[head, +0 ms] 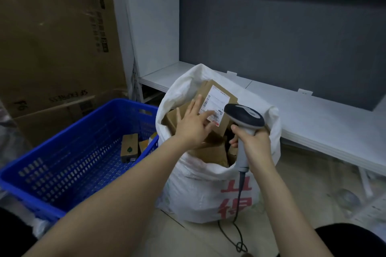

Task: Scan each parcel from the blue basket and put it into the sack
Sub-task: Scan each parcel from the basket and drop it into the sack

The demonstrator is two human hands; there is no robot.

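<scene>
Standing on a pale tiled floor (pixel 198 240), the white sack (pixel 198 194) gapes open before a low white shelf (pixel 313 115) and a grey wall (pixel 271 37). Tall cardboard boxes (pixel 52 37) rise behind the blue basket (pixel 129 103) to its left. A few small parcels (pixel 129 148) lie in the basket's far corner, well apart from either hand. The left hand (pixel 194 125) lies flat on a labelled parcel (pixel 217 102) at the sack's mouth, fingers (pixel 208 113) straight and spread, their tips touching the white label. The parcel rests under them on other brown boxes inside. The right hand (pixel 254 144) is clenched round the grey handle of the scanner (pixel 244 117), whose dark head hangs just beside the left fingertips
</scene>
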